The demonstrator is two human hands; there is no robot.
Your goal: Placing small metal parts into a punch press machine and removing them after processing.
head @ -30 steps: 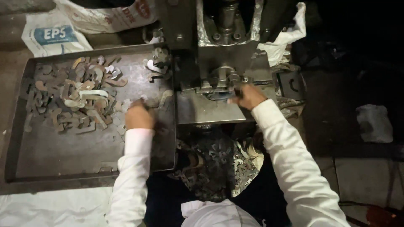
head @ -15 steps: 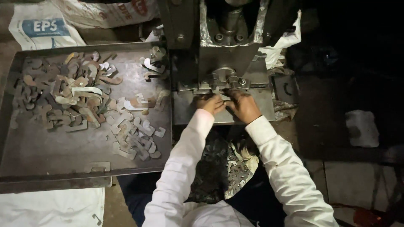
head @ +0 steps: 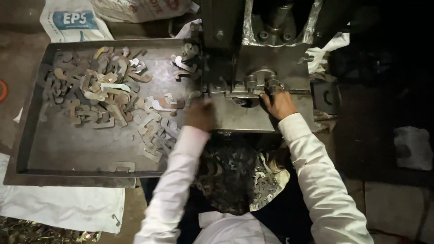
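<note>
Left hand (head: 200, 115) — blurred, back up, fingers curled under; whether it grips anything cannot be told. Left arm, white sleeve, runs straight forward. Right hand (head: 280, 104) — well right of the left, slightly further forward, fingers bent, wrist cocked, elbow bent outward.

Metal pieces (head: 108, 99) lie in the tray (head: 68, 153), left of the press (head: 266, 72).
</note>
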